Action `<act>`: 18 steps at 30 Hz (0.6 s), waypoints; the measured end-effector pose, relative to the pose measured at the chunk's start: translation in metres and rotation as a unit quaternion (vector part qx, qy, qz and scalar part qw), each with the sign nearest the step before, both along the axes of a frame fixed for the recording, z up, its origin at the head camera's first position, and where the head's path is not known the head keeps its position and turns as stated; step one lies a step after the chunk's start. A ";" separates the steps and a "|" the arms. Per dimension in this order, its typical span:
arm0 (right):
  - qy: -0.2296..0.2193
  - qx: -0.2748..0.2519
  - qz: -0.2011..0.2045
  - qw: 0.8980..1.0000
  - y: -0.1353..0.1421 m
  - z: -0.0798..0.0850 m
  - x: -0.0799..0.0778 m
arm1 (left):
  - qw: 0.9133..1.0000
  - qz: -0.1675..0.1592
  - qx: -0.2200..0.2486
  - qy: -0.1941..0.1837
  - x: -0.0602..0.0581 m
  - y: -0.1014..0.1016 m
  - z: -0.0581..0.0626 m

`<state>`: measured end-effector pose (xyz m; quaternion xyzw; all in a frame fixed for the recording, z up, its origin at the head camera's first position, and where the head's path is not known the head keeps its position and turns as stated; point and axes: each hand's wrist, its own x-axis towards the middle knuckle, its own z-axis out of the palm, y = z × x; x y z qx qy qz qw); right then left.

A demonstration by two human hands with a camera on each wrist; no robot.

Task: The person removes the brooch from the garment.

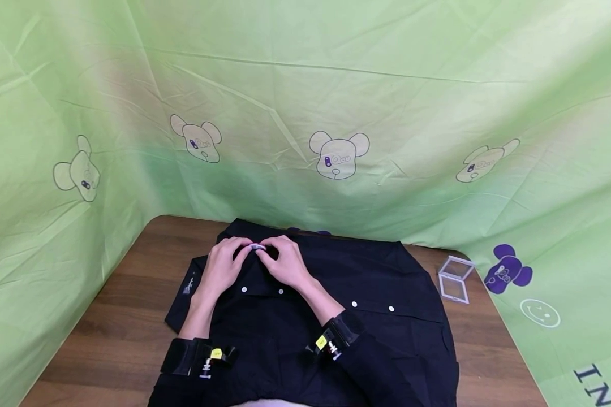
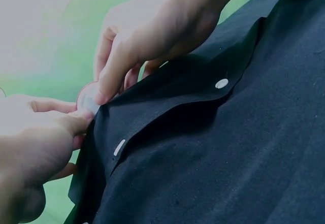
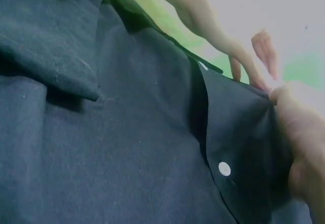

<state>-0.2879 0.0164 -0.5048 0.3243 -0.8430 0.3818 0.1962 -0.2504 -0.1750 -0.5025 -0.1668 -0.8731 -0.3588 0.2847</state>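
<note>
A black shirt with white buttons lies spread over the table. At its upper edge, both hands hold a small round badge, pale with a thin reddish rim in the left wrist view. My left hand pinches it from the left between thumb and index finger. From the right, my right hand pinches its other side, thumb in front. The fingertips of both hands meet close together and cover much of the badge. Black cloth rises to a peak right at the thumbs, and the other fingers reach behind its edge.
A clear hinged case stands with its lid up at the table's right side. Brown wooden table shows left and right of the shirt. A green printed curtain hangs close behind the table and along its sides.
</note>
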 end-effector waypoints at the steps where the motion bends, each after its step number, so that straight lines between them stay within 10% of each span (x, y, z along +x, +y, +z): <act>1: 0.001 -0.002 0.000 1.000 -0.001 0.000 0.000 | 1.000 0.001 -0.003 0.003 0.000 0.000 0.000; 18: -0.016 -0.019 -0.021 0.999 -0.005 -0.001 0.000 | 1.000 0.014 0.024 -0.013 -0.003 -0.001 -0.004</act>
